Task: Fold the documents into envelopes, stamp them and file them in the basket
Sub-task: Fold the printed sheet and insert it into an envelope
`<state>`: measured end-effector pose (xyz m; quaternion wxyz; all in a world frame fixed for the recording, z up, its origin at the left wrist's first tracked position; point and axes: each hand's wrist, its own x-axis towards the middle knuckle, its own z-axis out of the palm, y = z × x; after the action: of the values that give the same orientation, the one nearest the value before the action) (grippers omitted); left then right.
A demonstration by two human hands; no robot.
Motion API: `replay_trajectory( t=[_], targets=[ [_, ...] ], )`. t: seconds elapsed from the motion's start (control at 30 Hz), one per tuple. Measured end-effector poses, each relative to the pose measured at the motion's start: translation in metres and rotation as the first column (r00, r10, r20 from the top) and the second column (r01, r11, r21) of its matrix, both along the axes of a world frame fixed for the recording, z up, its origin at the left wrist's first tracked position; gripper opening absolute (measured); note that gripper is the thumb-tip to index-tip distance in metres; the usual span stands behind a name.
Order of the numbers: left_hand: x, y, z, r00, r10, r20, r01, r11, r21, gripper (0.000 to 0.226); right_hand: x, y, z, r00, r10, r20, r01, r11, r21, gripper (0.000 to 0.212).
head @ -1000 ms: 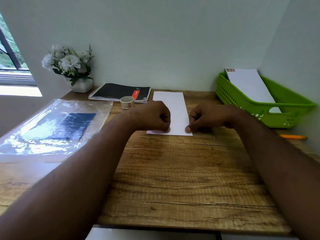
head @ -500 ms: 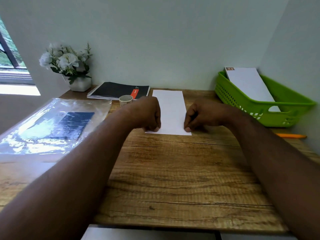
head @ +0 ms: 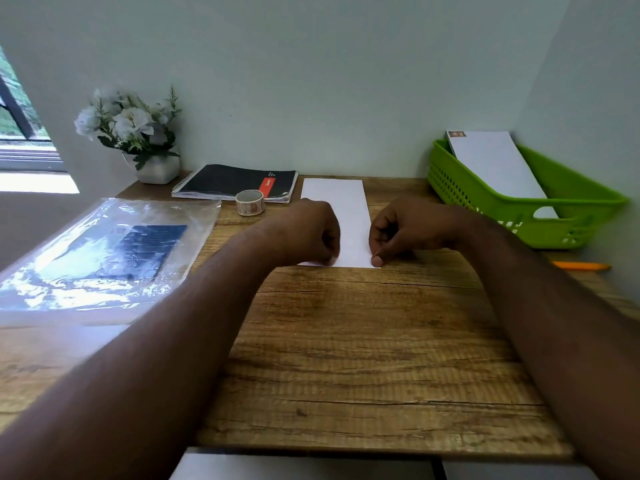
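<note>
Document lies mid-desk; left hand and right hand pinch its near corners, likely starting a fold needing even alignment.

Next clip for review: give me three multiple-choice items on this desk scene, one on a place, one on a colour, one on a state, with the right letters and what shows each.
1. Where does the roll of stamps stand?
A. in the basket
B. in front of the spiral notebook
C. on the plastic sleeve

2. What colour is the basket?
A. green
B. blue
C. white

3. How do the hands meet the white folded paper?
A. both lifted clear of it
B. only the left touches it
C. both at its near corners, fingers curled

Answers:
1 B, the roll sits on the table just at the notebook's near edge.
2 A, its perforated wall is bright green, with a white envelope leaning inside.
3 C, the left hand and the right hand each pinch a near corner.
</note>
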<state>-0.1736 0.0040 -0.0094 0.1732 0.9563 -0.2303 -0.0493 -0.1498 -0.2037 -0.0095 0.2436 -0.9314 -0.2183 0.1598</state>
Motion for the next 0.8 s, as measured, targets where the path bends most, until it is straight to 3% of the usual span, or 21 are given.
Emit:
replay_trajectory(
  t=[0.4, 0.63, 0.7, 0.8],
  targets=[
    [0.003, -0.014, 0.001, 0.994, -0.102, 0.03, 0.1, 0.993, 0.062, 0.021, 0.006, 0.006, -0.003, 0.995, -0.066, 0.077, 0.069, 0.997, -0.044, 0.008],
    [0.003, -0.016, 0.001, 0.987, -0.142, 0.081, 0.128, 0.979, 0.159, 0.025, 0.007, 0.014, -0.014, 0.954, -0.103, 0.281, 0.118, 0.992, -0.036, 0.011],
    [0.004, -0.016, 0.0, 0.98, -0.167, 0.11, 0.142, 0.969, 0.202, 0.029, 0.008, 0.013, -0.017, 0.957, -0.112, 0.268, 0.111, 0.994, 0.019, 0.011],
    [0.006, -0.014, -0.001, 0.976, -0.18, 0.118, 0.155, 0.969, 0.192, 0.027, 0.006, 0.002, -0.014, 0.979, -0.165, 0.121, 0.14, 0.971, 0.192, 0.011]
  ],
)
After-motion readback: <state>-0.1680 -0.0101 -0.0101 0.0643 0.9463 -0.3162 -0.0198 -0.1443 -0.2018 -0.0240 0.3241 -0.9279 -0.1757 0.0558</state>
